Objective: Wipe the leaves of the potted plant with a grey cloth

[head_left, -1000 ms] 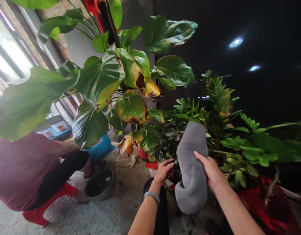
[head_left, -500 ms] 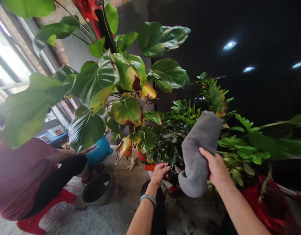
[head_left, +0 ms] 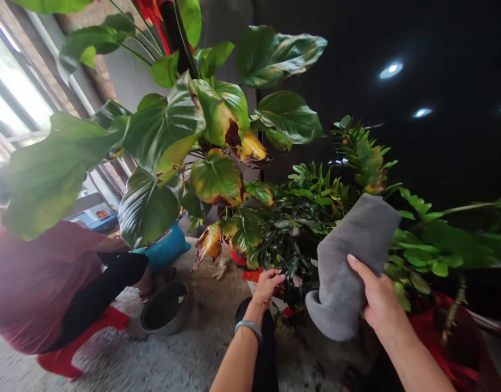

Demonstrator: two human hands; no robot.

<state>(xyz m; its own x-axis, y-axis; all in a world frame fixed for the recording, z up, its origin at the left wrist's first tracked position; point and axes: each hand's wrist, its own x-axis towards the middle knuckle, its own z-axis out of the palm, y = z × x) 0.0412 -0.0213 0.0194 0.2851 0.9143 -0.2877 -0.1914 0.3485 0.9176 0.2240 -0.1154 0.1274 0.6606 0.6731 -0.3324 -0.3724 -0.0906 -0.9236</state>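
Note:
My right hand [head_left: 379, 298] is closed on a grey cloth [head_left: 351, 267], which it presses against the green fronds of a leafy plant [head_left: 421, 250] on the right. My left hand [head_left: 268, 285], with a silver bangle on the wrist, has its fingers curled at the base of a small dark-leaved plant [head_left: 293, 239], touching its lower leaves. A red and white pot [head_left: 256, 276] sits just beside that hand.
A tall plant with big green and yellowing leaves [head_left: 172, 136] fills the left and centre. Another person in a maroon top [head_left: 42, 283] crouches at the left on a red stool. A metal bowl [head_left: 164, 309] and a blue pot [head_left: 166, 250] stand on the floor. Red wrapping [head_left: 446, 337] covers the right pot.
My right hand has carried the grey cloth to the right, from the dark-leaved plant onto the fronds. My left hand has stayed at the small plant's base.

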